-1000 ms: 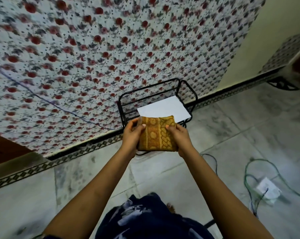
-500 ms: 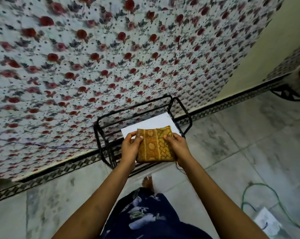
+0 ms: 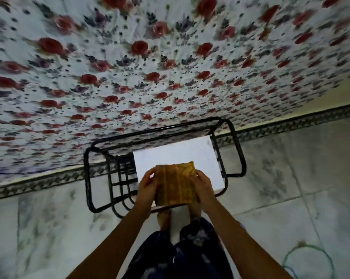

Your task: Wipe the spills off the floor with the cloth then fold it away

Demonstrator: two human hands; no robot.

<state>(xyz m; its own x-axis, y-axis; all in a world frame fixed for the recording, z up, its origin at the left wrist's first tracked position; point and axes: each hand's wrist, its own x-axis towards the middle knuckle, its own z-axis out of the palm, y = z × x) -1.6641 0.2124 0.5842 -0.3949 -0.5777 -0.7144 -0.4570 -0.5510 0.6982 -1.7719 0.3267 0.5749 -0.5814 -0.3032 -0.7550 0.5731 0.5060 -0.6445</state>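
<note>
A folded yellow-brown patterned cloth (image 3: pixel 176 183) is held between both hands above the near edge of a white sheet (image 3: pixel 176 154) lying in a black wire rack (image 3: pixel 88 178). My left hand (image 3: pixel 147 187) grips the cloth's left edge, thumb on top. My right hand (image 3: pixel 203 186) grips its right edge the same way. The rack stands on the marble floor (image 3: pixel 281 178) against the wall. The frame is motion-blurred.
A floral red-and-white fabric (image 3: pixel 150 67) covers the wall behind the rack, above a patterned skirting strip (image 3: pixel 39 182). A green cable (image 3: pixel 309 256) loops on the floor at lower right. My feet and dark floral trousers (image 3: pixel 182 254) are directly below the cloth.
The view has closed in on the rack, and both hands have carried the folded cloth over the white sheet in it. Grip on the cloth is unchanged.
</note>
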